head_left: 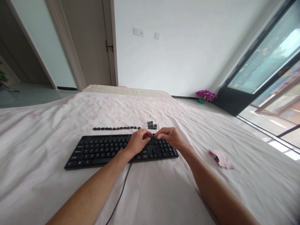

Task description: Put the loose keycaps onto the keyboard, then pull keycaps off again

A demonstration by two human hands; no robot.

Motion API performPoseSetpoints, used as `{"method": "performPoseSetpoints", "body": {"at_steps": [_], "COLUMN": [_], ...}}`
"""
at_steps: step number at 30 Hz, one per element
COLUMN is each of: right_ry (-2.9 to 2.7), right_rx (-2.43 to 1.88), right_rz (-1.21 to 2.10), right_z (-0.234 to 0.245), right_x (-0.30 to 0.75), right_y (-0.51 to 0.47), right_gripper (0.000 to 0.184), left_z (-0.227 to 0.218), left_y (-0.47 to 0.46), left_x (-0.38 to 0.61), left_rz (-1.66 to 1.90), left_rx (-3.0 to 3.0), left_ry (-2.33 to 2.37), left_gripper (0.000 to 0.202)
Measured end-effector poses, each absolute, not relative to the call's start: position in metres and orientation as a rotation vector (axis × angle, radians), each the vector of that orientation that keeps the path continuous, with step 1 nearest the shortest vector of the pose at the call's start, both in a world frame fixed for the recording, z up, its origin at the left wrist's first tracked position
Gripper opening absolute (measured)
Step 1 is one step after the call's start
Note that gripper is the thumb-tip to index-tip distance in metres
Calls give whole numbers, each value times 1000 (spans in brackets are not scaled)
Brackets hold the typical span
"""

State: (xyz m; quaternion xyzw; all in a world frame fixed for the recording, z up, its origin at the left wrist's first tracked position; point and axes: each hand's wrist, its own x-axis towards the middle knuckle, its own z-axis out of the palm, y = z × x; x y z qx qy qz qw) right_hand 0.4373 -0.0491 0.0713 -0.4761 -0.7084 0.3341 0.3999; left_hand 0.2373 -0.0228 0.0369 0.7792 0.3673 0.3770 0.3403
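A black keyboard (100, 150) lies on the pale bedsheet with its near side toward me. My left hand (140, 140) reaches over its right half, thumb and fingers pinched together. From the other side, my right hand (172, 137) comes in with its fingertips pinched too, almost meeting the left ones above the keyboard's back edge. Whatever the fingertips hold is too small and too covered to make out. Behind the keyboard runs a row of loose black keycaps (114, 128). A small cluster of keycaps (152, 125) sits just beyond my fingers. Some key spots under my hands look bare.
A black cable (119, 197) trails from the keyboard's near edge toward me. On the right lies a pink cloth (222, 159) with something dark at its fold. The wrinkled bedsheet (58, 137) spreads all around. Farther off, a flowerpot (201, 100) stands on the floor by the wall.
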Motion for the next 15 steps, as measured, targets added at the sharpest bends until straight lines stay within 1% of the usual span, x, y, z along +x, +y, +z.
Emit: {"method": "performPoseSetpoints", "body": {"at_steps": [5,15], "right_ry": [-1797,-1742], "right_rx": [-1170,-1278], "right_rz": [901,863], "right_z": [74,82], "right_x": [433,425], "right_y": [-51,-55], "right_gripper": [20,24], "left_z": [38,32], "left_y": [-23,-20], "left_x": [237,239], "left_rz": [970,965], "left_rx": [2059,2088], "left_ry": [947,929], "left_gripper": [17,18]}}
